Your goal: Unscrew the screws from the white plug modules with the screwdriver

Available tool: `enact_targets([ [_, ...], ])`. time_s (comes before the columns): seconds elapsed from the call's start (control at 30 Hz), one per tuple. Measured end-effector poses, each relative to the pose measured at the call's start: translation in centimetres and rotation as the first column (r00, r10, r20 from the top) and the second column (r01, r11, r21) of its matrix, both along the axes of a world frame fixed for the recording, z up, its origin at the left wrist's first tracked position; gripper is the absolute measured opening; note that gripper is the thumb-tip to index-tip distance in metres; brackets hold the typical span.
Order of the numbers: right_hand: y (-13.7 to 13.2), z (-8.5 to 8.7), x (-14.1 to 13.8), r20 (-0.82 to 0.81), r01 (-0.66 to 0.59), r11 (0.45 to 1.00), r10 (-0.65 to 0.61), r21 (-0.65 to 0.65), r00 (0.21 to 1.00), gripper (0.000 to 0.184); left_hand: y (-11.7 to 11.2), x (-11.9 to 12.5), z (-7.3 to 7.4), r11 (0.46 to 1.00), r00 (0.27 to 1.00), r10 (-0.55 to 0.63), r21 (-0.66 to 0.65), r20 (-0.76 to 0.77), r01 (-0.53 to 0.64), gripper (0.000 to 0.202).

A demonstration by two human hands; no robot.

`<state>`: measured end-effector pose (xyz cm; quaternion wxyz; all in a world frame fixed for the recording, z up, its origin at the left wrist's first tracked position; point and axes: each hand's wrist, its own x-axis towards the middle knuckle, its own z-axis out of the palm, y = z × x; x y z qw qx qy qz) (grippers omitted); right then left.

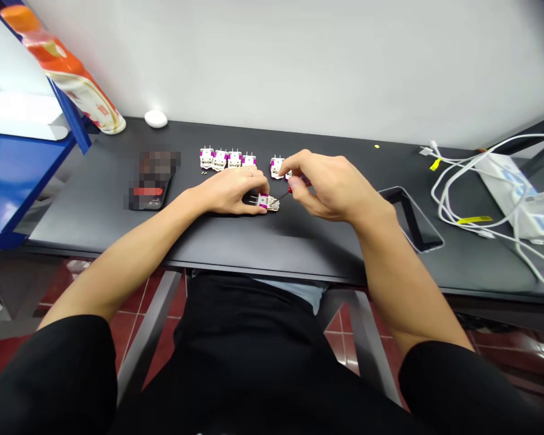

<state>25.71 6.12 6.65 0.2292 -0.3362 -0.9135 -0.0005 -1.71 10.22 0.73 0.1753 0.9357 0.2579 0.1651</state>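
Note:
My left hand rests on the black table and pinches a small white and magenta plug part against the surface. My right hand is closed on a thin red-handled screwdriver; its tip points down at the plug part. A row of several similar white and magenta plug parts lies just behind my left hand. One more plug part sits behind my right fingers, partly hidden by them.
A dark phone lies left of my hands and another phone lies to the right. White cables and white boxes sit at the far right. An orange bottle, blue shelf and white oval object stand at left.

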Motion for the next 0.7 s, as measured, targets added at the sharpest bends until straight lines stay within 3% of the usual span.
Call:
enact_targets([
  [0.7, 0.07, -0.06, -0.03, 0.018, -0.013, 1.000, 0.013, 0.009, 1.000, 0.030, 0.01, 0.00, -0.08, 1.000, 1.000, 0.005, -0.008, 0.019, -0.005, 0.029],
])
